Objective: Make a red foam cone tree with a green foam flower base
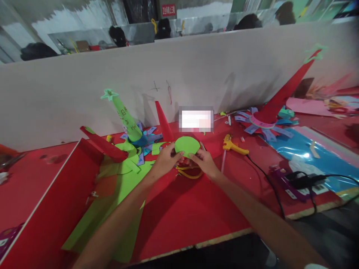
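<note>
Between my two hands I hold a bright green foam disc point(187, 146) over the red table. My left hand point(167, 158) is closed on its left edge, thumb at the near side. Its right edge is pinched by my right hand point(206, 160). Just below the disc lie yellow-handled scissors point(190, 172), partly hidden by my hands. A red cone point(165, 121) stands behind my left hand. Further left, a green cone point(127, 119) with a star on top rises from a blue base. To the right of my right hand rests a yellow glue gun point(234, 145).
Green foam sheets and scraps point(123, 201) cover the left side beside a red upright divider point(56, 201). Another red cone point(112, 147) leans there. At right are a tall red cone point(288, 89), a purple power strip point(291, 185) with black cords and a blue sheet point(288, 144). A white partition point(84, 86) borders the back.
</note>
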Motion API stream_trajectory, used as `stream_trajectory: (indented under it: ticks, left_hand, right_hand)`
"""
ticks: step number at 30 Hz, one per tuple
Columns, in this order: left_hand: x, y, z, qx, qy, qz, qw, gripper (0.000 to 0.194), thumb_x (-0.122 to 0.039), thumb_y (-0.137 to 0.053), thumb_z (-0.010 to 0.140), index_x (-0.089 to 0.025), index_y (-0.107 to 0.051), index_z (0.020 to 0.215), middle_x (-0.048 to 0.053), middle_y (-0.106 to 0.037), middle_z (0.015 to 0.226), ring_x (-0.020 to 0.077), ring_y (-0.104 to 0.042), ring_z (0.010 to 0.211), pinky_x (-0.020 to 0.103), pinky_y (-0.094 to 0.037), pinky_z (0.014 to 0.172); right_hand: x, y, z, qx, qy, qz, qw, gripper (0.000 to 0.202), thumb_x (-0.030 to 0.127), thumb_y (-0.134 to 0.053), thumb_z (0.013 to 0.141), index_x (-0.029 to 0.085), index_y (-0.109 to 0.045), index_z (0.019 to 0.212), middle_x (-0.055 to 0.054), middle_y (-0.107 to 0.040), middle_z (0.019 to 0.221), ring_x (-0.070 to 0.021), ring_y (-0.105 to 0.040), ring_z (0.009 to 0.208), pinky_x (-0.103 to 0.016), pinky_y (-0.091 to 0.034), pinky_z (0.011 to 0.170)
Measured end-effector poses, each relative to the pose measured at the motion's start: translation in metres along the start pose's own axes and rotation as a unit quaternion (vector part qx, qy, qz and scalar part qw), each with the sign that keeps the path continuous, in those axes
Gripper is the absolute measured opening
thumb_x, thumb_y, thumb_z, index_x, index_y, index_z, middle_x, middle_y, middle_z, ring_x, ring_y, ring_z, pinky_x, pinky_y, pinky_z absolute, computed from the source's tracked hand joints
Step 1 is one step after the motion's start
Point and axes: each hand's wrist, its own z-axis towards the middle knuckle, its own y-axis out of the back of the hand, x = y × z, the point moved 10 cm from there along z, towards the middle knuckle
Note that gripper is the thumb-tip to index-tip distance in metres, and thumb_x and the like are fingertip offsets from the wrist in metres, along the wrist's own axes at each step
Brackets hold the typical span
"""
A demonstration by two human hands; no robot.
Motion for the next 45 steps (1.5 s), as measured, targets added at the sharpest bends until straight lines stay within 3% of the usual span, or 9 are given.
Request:
stream_trajectory:
  ticks: [5,8,20,23,26,30,37,41,45]
  left_hand:
    - [-0.007,0.02,0.005,-0.061,-0.072,0.068,0.993,0.031,-0.038,-0.073,0.085,-0.019,-0.069,0.108,0.009,-0.074,0.112,0.0225,-0.067,0.1,0.029,-0.054,0.073]
    - [-0.013,0.021,0.003,-0.028,-0.092,0.083,0.992,0.036,-0.03,-0.074,0.083,-0.021,-0.07,0.117,0.007,-0.075,0.112,0.0221,-0.068,0.1,0.03,-0.053,0.079]
    - [-0.014,0.02,0.001,-0.025,-0.057,0.169,0.984,0.027,-0.024,-0.072,0.082,-0.02,-0.067,0.108,0.005,-0.075,0.099,0.0242,-0.067,0.089,0.035,-0.05,0.081]
    - [-0.011,0.043,0.003,-0.114,-0.053,0.134,0.983,0.027,-0.027,-0.071,0.083,-0.019,-0.063,0.107,0.005,-0.072,0.099,0.0236,-0.066,0.09,0.033,-0.049,0.08]
    - [-0.01,0.064,0.002,-0.186,-0.055,0.083,0.977,0.028,-0.029,-0.069,0.084,-0.019,-0.058,0.107,0.003,-0.067,0.094,0.0201,-0.063,0.083,0.03,-0.049,0.075]
    - [-0.016,0.079,-0.001,-0.219,-0.082,0.046,0.971,0.031,-0.034,-0.07,0.085,-0.019,-0.056,0.109,0.002,-0.063,0.092,0.0171,-0.06,0.078,0.028,-0.049,0.072]
    - [-0.032,0.094,-0.01,-0.261,-0.129,0.033,0.956,0.028,-0.037,-0.072,0.089,-0.02,-0.057,0.105,0.005,-0.064,0.097,0.0198,-0.065,0.089,0.031,-0.058,0.079]
    - [-0.045,0.115,-0.016,-0.279,-0.164,-0.011,0.946,0.037,-0.04,-0.077,0.088,-0.019,-0.057,0.113,0.006,-0.067,0.103,0.0217,-0.07,0.096,0.035,-0.062,0.085]
    - [-0.061,0.14,-0.028,-0.33,-0.195,-0.021,0.923,0.048,-0.048,-0.083,0.084,-0.021,-0.058,0.115,0.006,-0.067,0.103,0.0219,-0.07,0.097,0.037,-0.064,0.087]
  right_hand:
    - [0.01,0.0,-0.001,-0.012,0.06,-0.159,0.985,0.055,0.068,-0.062,0.093,0.023,-0.058,0.061,0.0,-0.056,0.054,-0.0162,-0.05,0.051,-0.031,-0.042,0.053]
    - [0.024,-0.001,-0.005,-0.032,0.12,-0.233,0.965,0.043,0.057,-0.066,0.093,0.024,-0.06,0.065,0.001,-0.057,0.06,-0.017,-0.05,0.057,-0.031,-0.041,0.059]
    - [0.014,0.014,-0.003,-0.055,0.093,-0.096,0.99,0.033,0.058,-0.062,0.097,0.025,-0.06,0.093,-0.001,-0.069,0.076,-0.0177,-0.06,0.061,-0.031,-0.05,0.06]
    - [0.014,0.005,-0.001,-0.015,0.118,-0.271,0.955,0.019,0.042,-0.06,0.102,0.023,-0.064,0.1,-0.006,-0.073,0.092,-0.0227,-0.068,0.084,-0.037,-0.055,0.077]
    - [0.007,-0.016,-0.004,0.073,0.125,-0.488,0.861,0.011,0.026,-0.06,0.102,0.021,-0.07,0.102,-0.012,-0.074,0.105,-0.0275,-0.067,0.103,-0.041,-0.052,0.093]
    - [0.003,-0.031,-0.012,0.135,0.126,-0.581,0.792,0.027,0.03,-0.068,0.1,0.018,-0.07,0.123,-0.016,-0.072,0.121,-0.0306,-0.065,0.112,-0.043,-0.05,0.1]
    - [-0.004,-0.034,-0.019,0.16,0.129,-0.564,0.8,0.052,-0.001,-0.059,0.088,0.018,-0.064,0.137,-0.015,-0.065,0.133,-0.0267,-0.062,0.118,-0.04,-0.049,0.103]
    - [-0.003,-0.035,-0.022,0.15,0.119,-0.533,0.824,0.055,-0.004,-0.054,0.086,0.018,-0.061,0.136,-0.013,-0.064,0.129,-0.0242,-0.063,0.115,-0.036,-0.051,0.099]
    - [0.005,-0.041,-0.027,0.116,0.125,-0.591,0.789,0.039,0.002,-0.055,0.09,0.015,-0.063,0.126,-0.016,-0.063,0.126,-0.0294,-0.063,0.113,-0.04,-0.05,0.098]
